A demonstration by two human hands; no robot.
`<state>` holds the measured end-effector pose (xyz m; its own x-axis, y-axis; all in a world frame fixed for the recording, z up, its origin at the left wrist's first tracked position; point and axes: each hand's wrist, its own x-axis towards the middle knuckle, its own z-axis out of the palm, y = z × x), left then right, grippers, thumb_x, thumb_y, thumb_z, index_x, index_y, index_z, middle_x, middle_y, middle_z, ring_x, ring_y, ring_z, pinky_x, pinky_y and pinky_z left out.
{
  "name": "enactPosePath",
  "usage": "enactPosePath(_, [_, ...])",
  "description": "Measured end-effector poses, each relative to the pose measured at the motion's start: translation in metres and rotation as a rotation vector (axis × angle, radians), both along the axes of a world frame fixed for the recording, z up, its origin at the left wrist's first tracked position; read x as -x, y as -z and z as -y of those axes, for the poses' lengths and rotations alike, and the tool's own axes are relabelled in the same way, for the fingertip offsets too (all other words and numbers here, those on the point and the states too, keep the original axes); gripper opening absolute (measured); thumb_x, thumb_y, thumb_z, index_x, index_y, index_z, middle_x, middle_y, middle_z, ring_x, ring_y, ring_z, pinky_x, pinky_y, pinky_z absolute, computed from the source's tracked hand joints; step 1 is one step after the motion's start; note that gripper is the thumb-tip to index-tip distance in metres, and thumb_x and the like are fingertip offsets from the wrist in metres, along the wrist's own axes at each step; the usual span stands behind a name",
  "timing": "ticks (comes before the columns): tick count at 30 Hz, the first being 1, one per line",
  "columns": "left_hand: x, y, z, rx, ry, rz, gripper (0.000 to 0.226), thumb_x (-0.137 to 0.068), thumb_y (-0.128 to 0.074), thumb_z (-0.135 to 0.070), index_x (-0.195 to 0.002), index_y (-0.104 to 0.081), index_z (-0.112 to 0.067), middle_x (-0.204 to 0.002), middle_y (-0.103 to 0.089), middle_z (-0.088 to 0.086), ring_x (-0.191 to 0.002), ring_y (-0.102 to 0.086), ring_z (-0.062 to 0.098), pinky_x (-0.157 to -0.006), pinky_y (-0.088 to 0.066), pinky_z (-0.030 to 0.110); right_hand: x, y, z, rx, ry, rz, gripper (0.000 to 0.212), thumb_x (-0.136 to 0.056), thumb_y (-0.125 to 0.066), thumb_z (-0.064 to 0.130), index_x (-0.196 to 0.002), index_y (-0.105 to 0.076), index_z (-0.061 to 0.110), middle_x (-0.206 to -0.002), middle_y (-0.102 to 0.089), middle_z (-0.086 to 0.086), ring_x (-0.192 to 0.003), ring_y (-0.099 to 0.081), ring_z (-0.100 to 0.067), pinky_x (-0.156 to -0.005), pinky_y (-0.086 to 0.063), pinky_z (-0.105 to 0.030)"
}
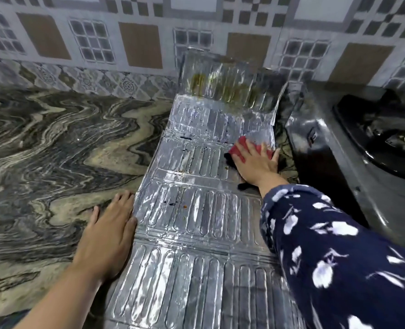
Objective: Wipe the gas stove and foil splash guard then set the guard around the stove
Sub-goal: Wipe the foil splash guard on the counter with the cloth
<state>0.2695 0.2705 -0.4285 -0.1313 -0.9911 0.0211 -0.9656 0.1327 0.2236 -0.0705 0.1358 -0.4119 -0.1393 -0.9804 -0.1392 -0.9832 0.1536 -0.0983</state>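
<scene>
The foil splash guard (196, 214) lies unfolded flat on the marble counter, its far panel leaning up against the tiled wall and smeared with yellow-brown stains. My right hand (256, 162) presses a red cloth (239, 147) flat onto the guard's right side with straight fingers. My left hand (109, 236) rests flat on the counter with its fingers against the guard's left edge. The steel gas stove (353, 162) stands to the right of the guard, with a black burner pan on top.
The marble counter (54, 150) stretches wide to the left. A patterned tiled wall (137, 43) runs along the back. Small dark specks and orange spots dot the middle foil panels. A narrow gap separates the guard from the stove's side.
</scene>
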Motion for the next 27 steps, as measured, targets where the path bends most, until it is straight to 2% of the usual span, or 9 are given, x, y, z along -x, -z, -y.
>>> enactPosePath(4, [0.0,0.002,0.001,0.014,0.009,-0.005,0.074,-0.084,0.005,-0.056,-0.15,-0.004,-0.025,-0.154,0.003,-0.016,-0.143,0.007,0.001,-0.118,0.006,0.034,-0.031,0.0,-0.014,0.002,-0.145,0.016,0.057,-0.095,-0.006,0.061,-0.148,0.003,0.044,-0.16,0.01,0.011,-0.146,0.017,-0.03,-0.111,0.015,-0.064])
enactPosePath(11, [0.003,-0.002,-0.001,-0.005,0.0,0.035,0.06,-0.096,-0.007,-0.043,-0.151,-0.006,-0.02,-0.158,0.002,-0.01,-0.142,0.009,0.001,-0.118,0.005,0.038,-0.113,0.002,-0.105,0.01,-0.391,0.097,0.055,-0.094,-0.007,0.061,-0.148,0.0,0.047,-0.159,0.011,0.014,-0.145,0.021,-0.029,-0.11,0.016,-0.064])
enactPosePath(16, [0.005,-0.005,-0.002,-0.035,-0.008,0.033,0.069,-0.087,-0.001,-0.045,-0.151,-0.008,-0.019,-0.159,0.0,-0.008,-0.142,0.007,0.0,-0.118,0.005,0.038,-0.144,0.004,-0.147,0.004,-0.454,0.061,0.06,-0.093,-0.011,0.063,-0.148,0.006,0.045,-0.157,0.017,0.014,-0.137,0.037,-0.034,-0.105,0.02,-0.067])
enactPosePath(18, [0.005,-0.004,-0.002,-0.029,-0.01,0.027,0.069,-0.087,-0.002,-0.044,-0.151,-0.007,-0.019,-0.159,0.001,-0.008,-0.142,0.007,0.001,-0.118,0.005,0.038,-0.145,0.004,-0.136,0.027,-0.489,0.051,0.063,-0.091,-0.012,0.065,-0.148,0.003,0.044,-0.158,0.015,0.014,-0.139,0.035,-0.03,-0.105,0.02,-0.066])
enactPosePath(22, [0.004,-0.003,0.0,-0.023,-0.006,0.027,0.071,-0.085,0.004,-0.048,-0.151,-0.004,-0.021,-0.157,0.006,-0.012,-0.141,0.011,-0.001,-0.117,0.007,0.035,-0.138,0.004,-0.082,0.037,-0.516,0.052,0.061,-0.09,-0.013,0.067,-0.147,-0.003,0.049,-0.159,0.008,0.017,-0.146,0.021,-0.024,-0.11,0.016,-0.064])
enactPosePath(27, [0.001,-0.001,0.001,-0.005,-0.006,0.011,0.076,-0.08,0.012,-0.052,-0.15,-0.001,-0.026,-0.153,0.011,-0.018,-0.139,0.015,-0.003,-0.117,0.01,0.033,-0.118,0.004,0.003,0.05,-0.386,0.041,0.061,-0.091,-0.012,0.066,-0.148,-0.004,0.046,-0.16,0.005,0.016,-0.148,0.012,-0.025,-0.111,0.01,-0.065])
